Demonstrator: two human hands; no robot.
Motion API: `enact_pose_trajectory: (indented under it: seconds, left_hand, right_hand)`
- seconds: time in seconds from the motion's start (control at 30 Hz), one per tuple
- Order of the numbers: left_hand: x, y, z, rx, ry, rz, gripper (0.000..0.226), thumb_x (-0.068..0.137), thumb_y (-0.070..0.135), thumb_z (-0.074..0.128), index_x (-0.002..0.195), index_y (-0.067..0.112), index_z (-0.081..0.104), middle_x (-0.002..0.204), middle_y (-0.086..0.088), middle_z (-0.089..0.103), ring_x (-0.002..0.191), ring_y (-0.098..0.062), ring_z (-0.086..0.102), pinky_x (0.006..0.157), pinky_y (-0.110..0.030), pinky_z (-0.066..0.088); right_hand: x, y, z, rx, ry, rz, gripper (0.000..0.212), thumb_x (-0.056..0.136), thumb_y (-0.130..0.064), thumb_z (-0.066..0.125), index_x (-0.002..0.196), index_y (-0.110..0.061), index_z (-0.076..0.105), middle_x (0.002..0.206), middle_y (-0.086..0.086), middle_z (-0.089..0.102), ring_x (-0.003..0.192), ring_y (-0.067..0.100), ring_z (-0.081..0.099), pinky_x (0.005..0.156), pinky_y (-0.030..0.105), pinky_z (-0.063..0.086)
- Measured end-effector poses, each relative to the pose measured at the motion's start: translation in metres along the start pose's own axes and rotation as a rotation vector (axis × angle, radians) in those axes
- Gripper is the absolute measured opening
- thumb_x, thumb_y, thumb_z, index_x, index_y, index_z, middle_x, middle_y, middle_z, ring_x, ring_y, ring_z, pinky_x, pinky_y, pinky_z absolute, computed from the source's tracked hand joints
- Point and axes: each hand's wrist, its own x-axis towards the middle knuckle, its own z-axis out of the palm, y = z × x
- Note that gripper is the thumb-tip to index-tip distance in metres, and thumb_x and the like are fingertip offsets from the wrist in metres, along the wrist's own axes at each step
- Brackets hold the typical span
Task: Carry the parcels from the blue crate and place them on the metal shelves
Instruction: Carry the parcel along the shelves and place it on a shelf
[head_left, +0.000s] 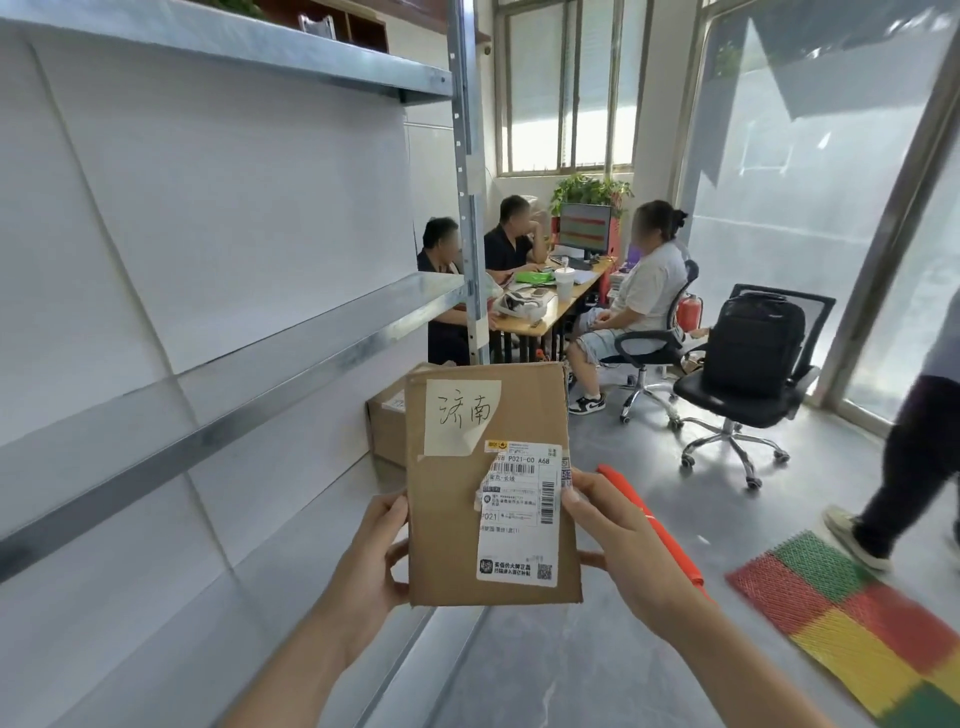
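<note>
I hold a flat brown cardboard parcel (447, 525) upright in front of me, with a white shipping label and a cream note with handwriting on its face. My left hand (371, 556) grips its left edge. My right hand (623, 545) grips its right edge and also holds an orange marker pen (660, 530). The metal shelves (332, 348) run along my left, their boards bare. A second brown parcel (387, 426) sits on a lower shelf just behind the one I hold. The blue crate is out of view.
The shelf's upright post (470, 208) stands just beyond the parcel. Three people sit at a desk (566, 299) further back. An office chair with a black backpack (753, 343) stands at the right. A person walks past a coloured floor mat (852, 618) at the far right.
</note>
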Motion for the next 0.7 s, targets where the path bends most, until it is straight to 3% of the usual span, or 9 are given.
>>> enact_pose_trajectory:
  seconds: [0.13, 0.2, 0.3, 0.47, 0.6, 0.7]
  left_hand:
    - [0.042, 0.001, 0.022, 0.04, -0.006, -0.015, 0.026, 0.106, 0.046, 0.048, 0.092, 0.034, 0.066, 0.093, 0.012, 0.07, 0.095, -0.018, 0.06, 0.06, -0.038, 0.046]
    - [0.062, -0.001, 0.033, 0.039, 0.0, -0.021, 0.025, 0.107, 0.046, 0.047, 0.1, 0.035, 0.069, 0.105, 0.009, 0.071, 0.104, -0.018, 0.062, 0.069, -0.045, 0.046]
    - [0.091, -0.003, 0.054, 0.026, 0.022, -0.024, 0.025, 0.107, 0.046, 0.048, 0.108, 0.037, 0.072, 0.111, 0.01, 0.071, 0.111, -0.019, 0.06, 0.071, -0.048, 0.052]
    - [0.141, -0.009, 0.096, -0.022, 0.08, -0.013, 0.026, 0.106, 0.043, 0.05, 0.102, 0.041, 0.075, 0.098, 0.015, 0.073, 0.103, -0.019, 0.059, 0.062, -0.041, 0.058]
    - [0.177, -0.008, 0.134, -0.059, 0.132, -0.006, 0.024, 0.104, 0.043, 0.053, 0.098, 0.041, 0.076, 0.088, 0.016, 0.072, 0.089, -0.016, 0.058, 0.056, -0.035, 0.056]
    - [0.196, -0.003, 0.155, -0.075, 0.154, 0.023, 0.021, 0.102, 0.044, 0.056, 0.095, 0.043, 0.076, 0.083, 0.016, 0.07, 0.075, -0.01, 0.06, 0.052, -0.033, 0.053]
  right_hand:
    - [0.036, 0.007, -0.029, 0.037, 0.014, -0.015, 0.026, 0.108, -0.028, 0.053, 0.123, -0.037, 0.072, 0.113, -0.023, 0.076, 0.113, 0.003, 0.071, 0.088, 0.041, 0.061]
    - [0.056, 0.011, -0.046, 0.045, 0.013, -0.025, 0.024, 0.107, -0.029, 0.056, 0.123, -0.035, 0.073, 0.109, -0.023, 0.076, 0.113, 0.002, 0.071, 0.092, 0.05, 0.061]
    - [0.087, 0.017, -0.072, 0.048, -0.005, -0.036, 0.024, 0.097, -0.04, 0.06, 0.116, -0.04, 0.074, 0.112, -0.021, 0.077, 0.112, 0.003, 0.071, 0.091, 0.05, 0.062]
    - [0.147, 0.021, -0.124, 0.047, -0.078, -0.044, 0.024, 0.099, -0.038, 0.059, 0.118, -0.041, 0.073, 0.12, -0.011, 0.078, 0.114, 0.008, 0.072, 0.091, 0.051, 0.063]
    - [0.198, 0.008, -0.165, 0.038, -0.154, -0.029, 0.023, 0.094, -0.043, 0.059, 0.111, -0.047, 0.074, 0.115, -0.014, 0.08, 0.109, 0.003, 0.073, 0.076, 0.033, 0.064]
    - [0.231, -0.001, -0.188, 0.027, -0.209, -0.006, 0.02, 0.104, -0.035, 0.057, 0.109, -0.046, 0.074, 0.115, -0.012, 0.08, 0.109, 0.003, 0.074, 0.077, 0.033, 0.063]
